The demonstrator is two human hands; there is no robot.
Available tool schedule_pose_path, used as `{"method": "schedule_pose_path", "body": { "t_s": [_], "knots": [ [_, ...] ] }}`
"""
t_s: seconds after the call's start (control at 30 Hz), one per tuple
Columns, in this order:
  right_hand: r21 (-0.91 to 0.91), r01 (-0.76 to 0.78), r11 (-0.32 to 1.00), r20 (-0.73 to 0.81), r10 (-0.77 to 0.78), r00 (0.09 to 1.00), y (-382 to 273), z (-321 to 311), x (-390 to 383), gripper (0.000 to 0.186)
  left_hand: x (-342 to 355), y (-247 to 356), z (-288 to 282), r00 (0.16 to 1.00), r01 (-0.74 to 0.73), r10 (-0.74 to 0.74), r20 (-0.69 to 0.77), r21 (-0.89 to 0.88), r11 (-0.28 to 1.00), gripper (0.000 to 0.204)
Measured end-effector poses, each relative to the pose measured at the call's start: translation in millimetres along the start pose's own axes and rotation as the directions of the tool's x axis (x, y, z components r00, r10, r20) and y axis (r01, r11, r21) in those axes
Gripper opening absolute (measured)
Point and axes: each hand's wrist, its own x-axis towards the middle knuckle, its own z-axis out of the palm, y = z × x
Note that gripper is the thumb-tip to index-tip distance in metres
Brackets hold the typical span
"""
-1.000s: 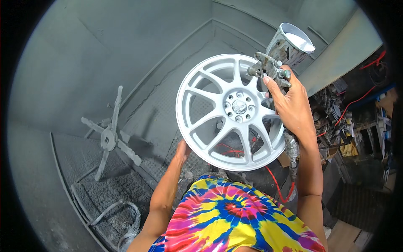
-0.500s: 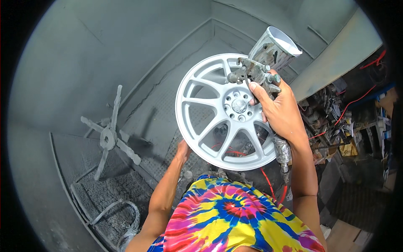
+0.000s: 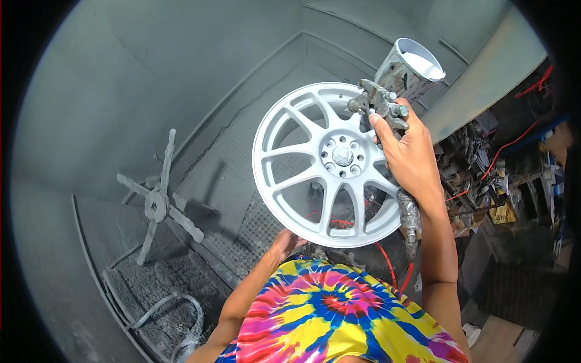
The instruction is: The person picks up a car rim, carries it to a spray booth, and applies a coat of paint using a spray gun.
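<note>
A silver-white alloy wheel (image 3: 330, 206) with split spokes faces up in front of me. What supports it from beneath is hidden. My right hand (image 3: 411, 157) is closed round a paint-spattered spray gun (image 3: 378, 97) above the wheel's upper right side. White paint shows in the gun's large cup (image 3: 404, 72), and the gun's wrapped lower end (image 3: 409, 221) hangs below my wrist. At the rim's lower left edge is my left hand (image 3: 283, 243), close against the wheel; its fingers are mostly hidden behind the rim, so I cannot tell whether they grip it.
A spoked grey stand (image 3: 156, 207) stands to the left, near a coated grey pad (image 3: 163, 278) with a looped hose (image 3: 196, 311). Grey walls (image 3: 151, 78) enclose the far and left sides. Red hose (image 3: 387, 266) runs below the wheel. Cluttered shelves (image 3: 508, 181) stand at the right.
My left hand has moved right along the rim's lower edge, and the wheel has turned slightly counterclockwise. The spray gun in my right hand has shifted a little right.
</note>
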Motion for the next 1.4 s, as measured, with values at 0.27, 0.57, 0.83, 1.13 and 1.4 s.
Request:
{"method": "schedule_pose_path", "body": {
  "t_s": [0.27,0.57,0.83,1.13,1.4],
  "knots": [
    [0.200,-0.086,0.976,0.159,0.054,0.986,-5.8,3.4,-10.2,0.035,11.7,9.4,-29.0,0.999,-0.043,0.043,0.000,-0.058,0.997,0.035],
    [-0.106,0.073,0.992,0.052,-0.068,0.996,0.2,-6.2,-0.6,0.031,39.7,-5.0,-67.7,0.998,-0.059,0.056,-0.029,-0.092,0.994,0.039],
    [-0.054,0.040,0.998,0.040,-0.038,0.998,15.5,6.2,2.0,0.034,41.0,11.3,-58.5,0.993,-0.107,0.103,-0.061,-0.076,0.991,0.041],
    [0.208,-0.104,0.972,0.183,0.066,0.981,-6.8,-1.0,-10.8,0.036,41.1,2.1,-62.7,0.994,-0.098,0.094,-0.063,-0.055,0.994,0.044],
    [0.020,-0.029,0.999,0.049,0.028,0.998,-6.7,-4.6,-5.1,0.026,60.6,1.4,-76.4,0.991,-0.130,0.129,-0.018,-0.080,0.988,0.041]
  ]
}}
